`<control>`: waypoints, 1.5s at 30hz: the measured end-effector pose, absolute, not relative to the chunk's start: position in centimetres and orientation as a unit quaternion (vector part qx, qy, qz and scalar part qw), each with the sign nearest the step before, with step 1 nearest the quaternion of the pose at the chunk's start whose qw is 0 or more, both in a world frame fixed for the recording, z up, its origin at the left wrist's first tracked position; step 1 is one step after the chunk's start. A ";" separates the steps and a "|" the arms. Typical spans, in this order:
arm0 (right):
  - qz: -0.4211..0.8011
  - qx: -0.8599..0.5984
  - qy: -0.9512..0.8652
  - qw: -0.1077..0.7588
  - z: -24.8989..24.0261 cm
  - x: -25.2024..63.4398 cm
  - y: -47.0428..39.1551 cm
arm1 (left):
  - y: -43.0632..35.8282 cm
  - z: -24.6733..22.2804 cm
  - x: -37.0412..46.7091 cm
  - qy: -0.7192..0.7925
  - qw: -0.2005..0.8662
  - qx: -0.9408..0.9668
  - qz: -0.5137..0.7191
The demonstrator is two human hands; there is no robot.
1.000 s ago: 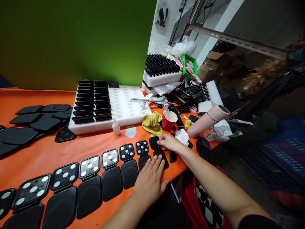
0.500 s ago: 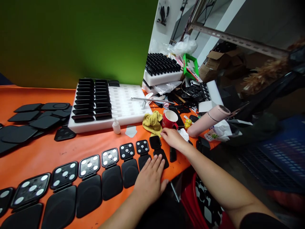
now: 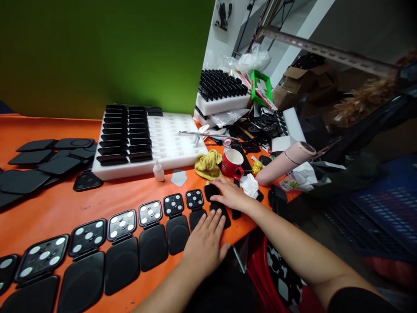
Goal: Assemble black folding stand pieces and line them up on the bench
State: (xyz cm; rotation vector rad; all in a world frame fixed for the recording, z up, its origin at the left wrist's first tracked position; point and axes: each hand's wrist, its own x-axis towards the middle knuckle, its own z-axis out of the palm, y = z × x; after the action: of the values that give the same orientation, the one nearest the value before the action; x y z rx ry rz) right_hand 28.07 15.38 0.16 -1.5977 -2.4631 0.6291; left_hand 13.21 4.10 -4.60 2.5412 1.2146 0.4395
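On the orange tabletop, a row of opened black hinged cases runs from the left edge toward my hands. White round dots mark the upper halves, as on the small case (image 3: 194,198). At the right end of the row lies a case with a plain dark upper half (image 3: 211,191). My left hand (image 3: 206,239) lies flat with its fingertips on that case's lower half. My right hand (image 3: 230,193) reaches over the upper half, fingers stretched and thumb apart. It covers part of the case, and I see nothing held in it.
A yellow cloth (image 3: 208,164), a red mug (image 3: 232,163), crumpled tissue (image 3: 249,186) and a pink flask (image 3: 285,163) stand close beyond my right hand. A white foam tray (image 3: 176,139) holds rows of black pieces. A small white bottle (image 3: 158,171) stands before it. Black flat pieces (image 3: 60,165) lie left.
My right hand has moved from beside the yellow cloth and mug toward me, over the end case's upper half. The left hand stays on the lower half.
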 end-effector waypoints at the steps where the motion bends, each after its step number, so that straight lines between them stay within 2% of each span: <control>1: 0.212 -0.543 -0.811 0.059 -0.1 28.1 15.6 | 4.1 -4.6 13.2 0.422 0.144 0.882 0.153; 8: 0.222 -0.571 -0.790 0.023 -1.8 27.9 17.7 | 4.2 -4.2 13.3 0.423 0.169 0.879 0.143; 14: 0.176 -0.574 -0.799 0.030 -0.4 26.8 17.2 | 4.0 -4.4 13.3 0.421 0.177 0.876 0.153; 23: 0.113 -0.543 -0.832 0.011 0.5 16.8 19.9 | 3.4 -2.8 12.3 0.400 0.167 0.883 0.180; 28: 0.111 -0.533 -0.838 -0.012 0.4 14.8 20.4 | 2.2 -1.8 10.2 0.414 0.179 0.871 0.194; 33: 0.137 -0.538 -0.831 0.025 0.8 15.8 20.8 | 1.8 -2.5 8.3 0.454 0.177 0.853 0.187; 38: 0.181 -0.558 -0.805 0.091 2.4 20.4 21.4 | 1.9 -3.3 7.9 0.470 0.164 0.848 0.181; 45: 0.394 -0.549 -0.726 0.130 1.0 24.6 16.3 | 2.1 -3.3 8.1 0.484 0.157 0.841 0.185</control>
State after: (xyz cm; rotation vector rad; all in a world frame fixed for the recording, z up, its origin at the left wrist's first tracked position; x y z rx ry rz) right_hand 24.63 16.29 1.02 -1.5945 -2.1093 1.1440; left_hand 8.07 2.11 -3.29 2.4065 1.3839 0.5294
